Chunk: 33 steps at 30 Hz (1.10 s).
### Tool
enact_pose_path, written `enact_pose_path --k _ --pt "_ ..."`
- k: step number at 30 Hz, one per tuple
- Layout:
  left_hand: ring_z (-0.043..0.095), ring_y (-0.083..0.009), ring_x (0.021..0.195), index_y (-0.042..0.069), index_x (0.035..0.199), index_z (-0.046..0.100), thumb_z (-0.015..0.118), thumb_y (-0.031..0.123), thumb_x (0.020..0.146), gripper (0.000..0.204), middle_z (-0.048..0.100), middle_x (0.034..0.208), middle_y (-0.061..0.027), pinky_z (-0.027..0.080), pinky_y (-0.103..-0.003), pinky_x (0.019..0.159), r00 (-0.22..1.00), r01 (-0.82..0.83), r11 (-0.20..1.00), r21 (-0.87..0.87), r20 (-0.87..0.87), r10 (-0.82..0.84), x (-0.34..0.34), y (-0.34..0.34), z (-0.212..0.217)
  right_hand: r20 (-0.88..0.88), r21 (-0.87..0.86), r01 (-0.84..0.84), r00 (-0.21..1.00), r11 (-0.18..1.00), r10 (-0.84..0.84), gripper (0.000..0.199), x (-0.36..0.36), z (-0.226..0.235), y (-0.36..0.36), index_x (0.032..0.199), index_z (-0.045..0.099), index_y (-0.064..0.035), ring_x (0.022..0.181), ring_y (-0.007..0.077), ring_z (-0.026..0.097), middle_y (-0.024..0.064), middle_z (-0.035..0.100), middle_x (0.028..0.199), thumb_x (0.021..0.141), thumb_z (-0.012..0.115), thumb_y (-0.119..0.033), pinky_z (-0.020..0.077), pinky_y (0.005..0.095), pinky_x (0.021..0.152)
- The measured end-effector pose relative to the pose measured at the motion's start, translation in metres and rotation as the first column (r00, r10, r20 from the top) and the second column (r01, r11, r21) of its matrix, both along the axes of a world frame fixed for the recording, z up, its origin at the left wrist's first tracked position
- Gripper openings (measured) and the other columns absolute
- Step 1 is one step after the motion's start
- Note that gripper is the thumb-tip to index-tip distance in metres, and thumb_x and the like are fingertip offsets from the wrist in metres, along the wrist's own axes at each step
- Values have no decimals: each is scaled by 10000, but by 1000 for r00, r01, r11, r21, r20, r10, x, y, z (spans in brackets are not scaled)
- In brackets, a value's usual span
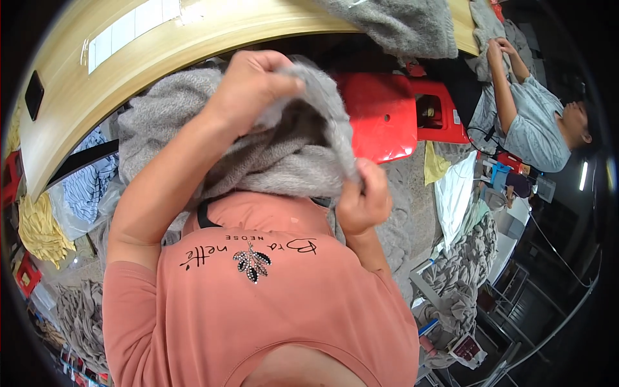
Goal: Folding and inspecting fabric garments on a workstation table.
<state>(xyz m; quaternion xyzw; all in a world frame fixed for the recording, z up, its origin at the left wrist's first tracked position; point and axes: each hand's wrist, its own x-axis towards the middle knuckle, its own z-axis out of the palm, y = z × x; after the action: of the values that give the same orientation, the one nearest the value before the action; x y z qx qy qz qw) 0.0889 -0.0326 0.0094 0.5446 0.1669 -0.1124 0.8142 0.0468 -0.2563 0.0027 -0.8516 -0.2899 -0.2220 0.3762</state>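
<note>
A fuzzy grey knitted garment (193, 155) lies bunched across my lap, below the table edge. My left hand (255, 87) is closed on its upper edge, with thumb and fingers pinched together on the knit. On the right, my right hand (366, 200) pinches the same edge lower down. Between the two hands the edge is stretched into a curved band, and a dark opening in the folds shows beneath it. Part of the left fingers blurs into the cloth.
A pale wooden table (161, 45) runs ahead, bearing a black phone (34, 95) and another grey knit (400, 26). A red plastic stool (380, 116) stands close on the right. Beyond it, a co-worker (529, 116) handles grey cloth. Piled knits (458, 264) lie at the right, yellow cloth (42, 226) at the left.
</note>
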Motion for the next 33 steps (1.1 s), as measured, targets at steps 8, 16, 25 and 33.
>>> enact_pose_path --k 8,16,25,33 --pt "419 -42 516 5 709 587 594 22 713 19 502 567 27 338 -223 457 920 345 934 96 165 -357 -18 -27 -1 48 -121 -394 914 911 402 301 18 10 25 938 538 34 644 280 610 160 600 779 650 585 107 504 327 551" --pt "318 -24 398 0 768 561 540 30 815 60 407 500 47 218 -200 358 878 471 872 -136 -30 -478 -20 -21 -5 69 -90 -351 931 932 357 331 24 -14 20 927 535 48 626 284 601 158 588 753 608 553 137 499 322 544" --pt "419 -18 443 -16 865 606 577 -34 772 99 513 556 14 309 -182 376 970 227 971 79 68 -233 -32 -26 -20 -133 -53 -340 934 939 331 301 34 -22 28 843 554 39 664 291 592 151 581 768 568 491 146 486 324 573" --pt "447 -38 492 -15 810 620 576 -48 742 88 550 594 -12 359 -215 429 978 161 962 220 95 -185 -38 -18 -25 -425 182 -434 775 883 468 276 53 -23 36 869 543 1 633 287 577 144 571 767 625 508 126 473 329 576"
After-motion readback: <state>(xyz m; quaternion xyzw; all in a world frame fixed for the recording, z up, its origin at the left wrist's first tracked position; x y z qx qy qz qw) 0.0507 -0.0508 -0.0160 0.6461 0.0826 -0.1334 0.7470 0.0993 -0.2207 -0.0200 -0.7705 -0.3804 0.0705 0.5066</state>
